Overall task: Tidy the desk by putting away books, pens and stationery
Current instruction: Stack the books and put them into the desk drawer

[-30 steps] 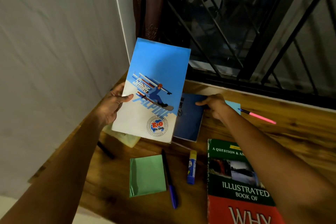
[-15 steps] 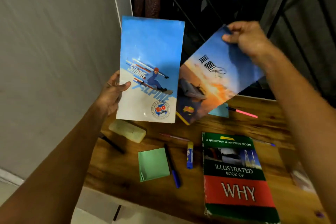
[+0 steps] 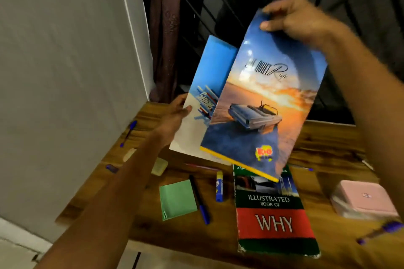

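Head view. I see my left hand (image 3: 175,116) gripping the left edge of a thin sky-blue notebook with a skier cover (image 3: 205,94), held up over the wooden bench (image 3: 328,142). My right hand (image 3: 293,19) pinches the top corner of a glossy notebook with a sunset and car cover (image 3: 269,102), overlapping the first one's right side. Lying on the bench below: thick green-and-red "WHY" book (image 3: 273,218), green sticky-note pad (image 3: 177,200), blue-capped pen (image 3: 200,200), glue stick (image 3: 219,185), pink box (image 3: 367,199).
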`<control>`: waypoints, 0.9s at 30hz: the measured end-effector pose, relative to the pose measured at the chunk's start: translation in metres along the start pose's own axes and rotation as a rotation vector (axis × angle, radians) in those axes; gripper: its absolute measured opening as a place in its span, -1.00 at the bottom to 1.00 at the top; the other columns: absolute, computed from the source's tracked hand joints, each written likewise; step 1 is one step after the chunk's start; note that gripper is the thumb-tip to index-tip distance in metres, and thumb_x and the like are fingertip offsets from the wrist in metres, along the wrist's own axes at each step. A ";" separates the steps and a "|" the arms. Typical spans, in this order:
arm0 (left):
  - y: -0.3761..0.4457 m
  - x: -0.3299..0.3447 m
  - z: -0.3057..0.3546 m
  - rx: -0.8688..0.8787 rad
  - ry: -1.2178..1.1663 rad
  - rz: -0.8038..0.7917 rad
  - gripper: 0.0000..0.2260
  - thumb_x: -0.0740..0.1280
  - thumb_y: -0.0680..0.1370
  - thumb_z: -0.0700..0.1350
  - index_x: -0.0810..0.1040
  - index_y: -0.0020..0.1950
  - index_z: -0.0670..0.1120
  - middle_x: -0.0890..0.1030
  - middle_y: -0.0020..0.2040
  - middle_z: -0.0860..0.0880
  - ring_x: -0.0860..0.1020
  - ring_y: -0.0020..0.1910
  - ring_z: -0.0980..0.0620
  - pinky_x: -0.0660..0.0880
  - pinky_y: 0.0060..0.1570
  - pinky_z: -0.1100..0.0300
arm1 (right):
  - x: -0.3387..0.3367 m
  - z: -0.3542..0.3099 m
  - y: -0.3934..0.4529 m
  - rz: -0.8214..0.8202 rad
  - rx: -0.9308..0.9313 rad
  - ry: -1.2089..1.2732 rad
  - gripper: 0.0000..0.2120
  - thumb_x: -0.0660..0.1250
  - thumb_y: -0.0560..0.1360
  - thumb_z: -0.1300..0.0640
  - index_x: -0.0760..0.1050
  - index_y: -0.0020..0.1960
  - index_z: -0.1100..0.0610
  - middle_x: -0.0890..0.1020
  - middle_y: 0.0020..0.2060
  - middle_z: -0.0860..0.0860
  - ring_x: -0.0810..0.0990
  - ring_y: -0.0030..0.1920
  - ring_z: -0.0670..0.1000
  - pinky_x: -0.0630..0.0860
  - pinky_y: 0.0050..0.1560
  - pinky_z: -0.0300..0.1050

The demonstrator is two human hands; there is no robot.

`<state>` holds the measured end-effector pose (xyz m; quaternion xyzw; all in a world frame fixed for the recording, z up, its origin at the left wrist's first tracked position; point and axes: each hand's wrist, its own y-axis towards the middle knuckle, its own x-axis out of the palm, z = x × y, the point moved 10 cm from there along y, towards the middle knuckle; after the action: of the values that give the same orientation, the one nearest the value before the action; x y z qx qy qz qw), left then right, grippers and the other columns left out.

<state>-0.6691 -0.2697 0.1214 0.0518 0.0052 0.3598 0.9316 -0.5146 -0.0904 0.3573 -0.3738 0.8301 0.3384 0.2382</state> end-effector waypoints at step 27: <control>-0.026 0.046 -0.002 0.033 -0.037 -0.146 -0.67 0.29 0.55 -0.28 0.41 0.31 -0.15 0.59 0.15 -0.14 0.60 0.09 -0.08 0.62 -0.09 0.16 | 0.062 0.057 -0.014 0.366 0.143 -0.284 -0.44 0.39 0.44 -0.06 0.37 0.38 0.06 0.44 0.31 0.09 0.32 0.35 0.15 0.24 0.30 0.09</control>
<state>-0.6176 -0.2573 0.1184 0.0731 -0.0021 0.2896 0.9544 -0.5331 -0.0832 0.2742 -0.1483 0.8640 0.3656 0.3129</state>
